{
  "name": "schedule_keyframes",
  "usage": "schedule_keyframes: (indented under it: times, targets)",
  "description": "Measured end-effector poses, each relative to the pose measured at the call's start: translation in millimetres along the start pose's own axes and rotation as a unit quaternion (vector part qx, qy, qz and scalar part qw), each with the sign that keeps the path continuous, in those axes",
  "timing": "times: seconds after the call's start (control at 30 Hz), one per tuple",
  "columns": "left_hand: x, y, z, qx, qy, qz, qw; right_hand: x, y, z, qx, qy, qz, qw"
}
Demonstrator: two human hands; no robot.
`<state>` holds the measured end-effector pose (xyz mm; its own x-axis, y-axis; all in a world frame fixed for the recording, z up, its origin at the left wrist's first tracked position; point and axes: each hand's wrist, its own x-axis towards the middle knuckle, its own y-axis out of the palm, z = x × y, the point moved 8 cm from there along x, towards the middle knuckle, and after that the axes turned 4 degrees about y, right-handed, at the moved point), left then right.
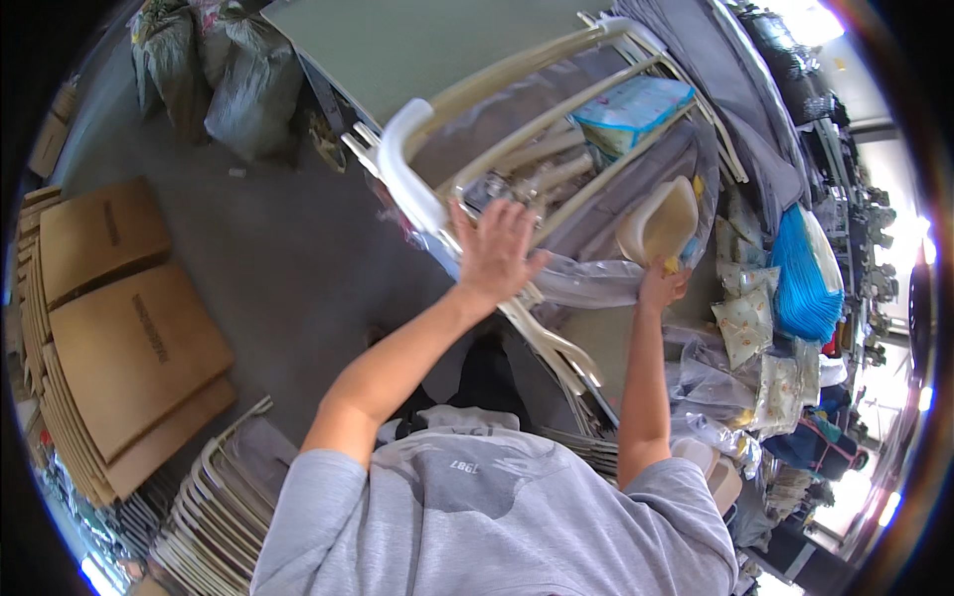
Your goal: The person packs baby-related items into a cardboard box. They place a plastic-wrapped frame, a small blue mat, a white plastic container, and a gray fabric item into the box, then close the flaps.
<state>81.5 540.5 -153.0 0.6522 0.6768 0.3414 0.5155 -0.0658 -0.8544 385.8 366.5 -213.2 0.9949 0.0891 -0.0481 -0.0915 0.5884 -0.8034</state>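
My left hand (496, 249) lies spread, palm down, over the near side of a cream metal tube frame (555, 123), touching or just above it. White foam sleeving (406, 160) covers one corner of the frame. In my right hand (662, 283) is the near end of a cream plastic tray (659, 223) with yellow parts at its ends; the fingers are partly hidden. Clear plastic film (596, 281) is bunched between my hands. Inside the frame lie a blue-edged printed fabric piece (633, 108) and bagged tubes and fittings (548, 175).
Flat cardboard cartons (141, 354) are stacked on the left, above a row of bent tube frames (216, 499). Filled sacks (253, 93) stand beyond the green tabletop (432, 45). To the right are bagged printed pads (745, 320), a blue folded stack (809, 279) and grey sheeting (738, 89).
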Motion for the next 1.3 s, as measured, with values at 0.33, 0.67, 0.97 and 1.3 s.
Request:
schedule_keyframes:
  times: [0.33,0.67,0.97,1.3]
  targets:
    - [2,-31,31,-0.275,0.046,0.001,0.96,-108,-49,95,-0.115,-0.346,0.061,0.929]
    - [-314,2,245,-0.111,-0.368,-0.026,0.923,-435,268,97,0.012,-0.44,0.49,0.752]
    - [-553,114,194,-0.17,-0.647,0.246,0.701,-273,624,-20,-0.351,-0.338,0.262,0.833]
    - [-554,107,211,-0.191,-0.691,0.283,0.638,-262,707,-54,-0.43,-0.695,0.276,0.505]
